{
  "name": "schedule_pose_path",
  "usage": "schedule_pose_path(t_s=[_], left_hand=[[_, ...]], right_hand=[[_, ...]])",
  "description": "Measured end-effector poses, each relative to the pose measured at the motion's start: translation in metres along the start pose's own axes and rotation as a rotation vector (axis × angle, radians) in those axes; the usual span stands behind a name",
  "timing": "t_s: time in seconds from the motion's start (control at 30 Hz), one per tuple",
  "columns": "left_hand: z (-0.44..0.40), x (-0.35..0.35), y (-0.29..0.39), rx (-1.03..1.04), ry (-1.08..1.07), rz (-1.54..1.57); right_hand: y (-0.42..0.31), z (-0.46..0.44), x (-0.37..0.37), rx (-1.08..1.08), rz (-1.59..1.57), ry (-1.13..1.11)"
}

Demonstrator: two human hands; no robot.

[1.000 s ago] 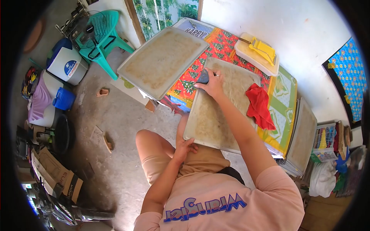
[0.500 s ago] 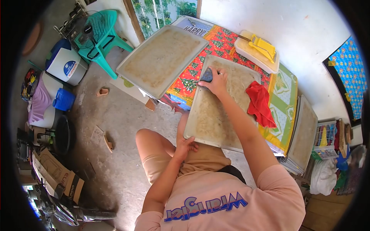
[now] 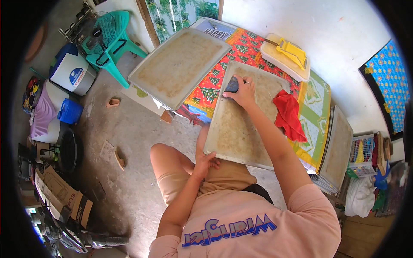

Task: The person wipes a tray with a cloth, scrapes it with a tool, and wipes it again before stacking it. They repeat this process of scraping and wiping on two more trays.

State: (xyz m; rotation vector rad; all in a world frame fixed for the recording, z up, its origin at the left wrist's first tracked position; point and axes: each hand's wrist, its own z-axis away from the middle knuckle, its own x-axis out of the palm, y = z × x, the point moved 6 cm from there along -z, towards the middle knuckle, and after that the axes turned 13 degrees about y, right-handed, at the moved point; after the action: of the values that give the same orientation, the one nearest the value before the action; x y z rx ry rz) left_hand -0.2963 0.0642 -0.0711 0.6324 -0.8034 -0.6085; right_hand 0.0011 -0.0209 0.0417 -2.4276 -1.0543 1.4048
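Note:
A shallow metal baking tray (image 3: 234, 124) with a brown-stained surface lies partly on the table and reaches over my lap. At its near-left corner, my left hand (image 3: 205, 164) grips the rim, thumb at the edge and fingers curled below. My right hand (image 3: 244, 92) is closed around a dark grey rounded block (image 3: 232, 84), pressed to the tray near its far-left edge. What the block is made of I cannot tell. A crumpled red cloth (image 3: 289, 115) rests over the tray's right edge.
Another stained tray (image 3: 178, 66) lies at the table's left. Behind on the patterned tablecloth (image 3: 246, 45) stands a white tub (image 3: 282, 60) with a yellow tool (image 3: 294, 52) and a brown-handled tool on it. Several trays (image 3: 335, 148) lean at the right. A green chair (image 3: 112, 47) stands far left.
My right hand has shifted the dark block very slightly to the right over the tray. My left hand keeps its place at the corner. The whole view has moved a touch.

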Motion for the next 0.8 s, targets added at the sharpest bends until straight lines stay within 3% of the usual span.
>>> schedule_pose_path(t_s=[0.27,0.47,0.6,0.73,0.8], left_hand=[[0.001,0.000,-0.002,-0.060,-0.018,0.044],[0.002,0.001,-0.002,-0.072,-0.024,0.021],[0.004,0.002,0.001,-0.065,-0.018,0.011],[0.003,0.001,0.000,-0.074,-0.018,-0.003],[0.003,0.001,-0.001,-0.085,-0.017,0.011]], right_hand=[[0.023,-0.004,0.025,0.190,-0.042,0.000],[-0.004,-0.003,0.029,0.062,-0.057,-0.046],[0.013,-0.013,0.029,0.165,-0.076,0.091],[-0.011,-0.003,0.031,-0.007,-0.112,0.003],[-0.007,-0.005,0.032,0.049,-0.136,0.052]])
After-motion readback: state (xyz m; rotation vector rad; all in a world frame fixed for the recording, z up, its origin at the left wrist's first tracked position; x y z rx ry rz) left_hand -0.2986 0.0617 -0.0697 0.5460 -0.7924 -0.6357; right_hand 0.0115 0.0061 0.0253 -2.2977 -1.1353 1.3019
